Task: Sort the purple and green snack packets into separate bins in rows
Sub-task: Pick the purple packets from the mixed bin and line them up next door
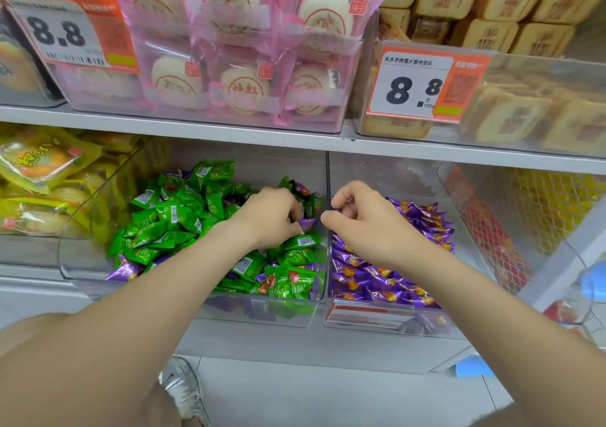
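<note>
Progress partial: right bin (377,320) holds only purple packets (377,282), roughly rowed. Left bin (82,262) is mostly green packets (164,220), with purple strays (123,270) at its front left to move. Left hand (272,216) grip is curled round a stray packet (307,223) beside the divider. Right hand (364,223) grip is curled above the right bin; can't tell whether it holds anything.

Left bin (82,262) touches right bin (475,229) on the shelf (255,341) — left hand (272,216) among its packets (164,223), right hand (364,220) over the other.
</note>
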